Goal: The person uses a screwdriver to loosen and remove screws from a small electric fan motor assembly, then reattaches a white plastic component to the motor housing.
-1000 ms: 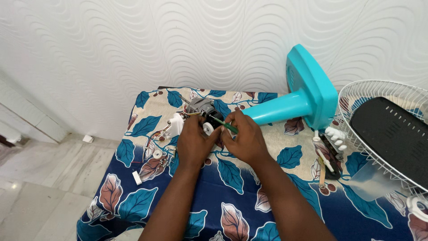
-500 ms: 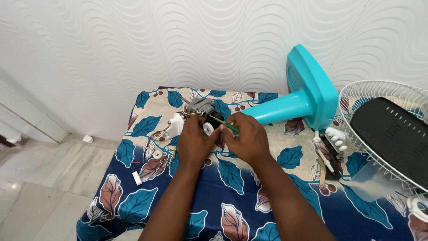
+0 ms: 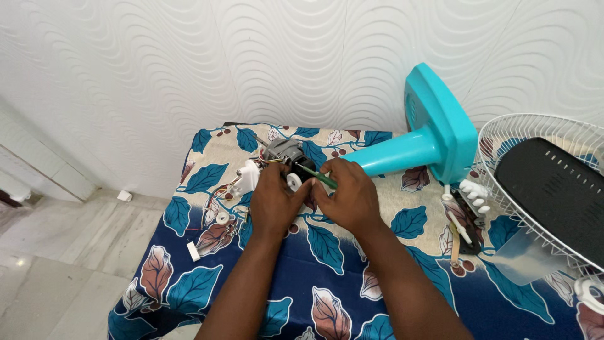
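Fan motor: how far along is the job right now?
Done: the fan is apart, its teal stand lying on its side, the grille set aside at right, small parts loose on the cloth. In hand: left hand steadies the motor while right hand works a green screwdriver at it. Left: nothing is reassembled.

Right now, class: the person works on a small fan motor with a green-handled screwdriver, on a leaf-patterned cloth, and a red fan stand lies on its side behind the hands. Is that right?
Not quite: the fan stand is turquoise, not red. The head view shows it on its side behind the hands, while the right hand holds the green-handled screwdriver at the small fan motor on the leaf-patterned cloth.
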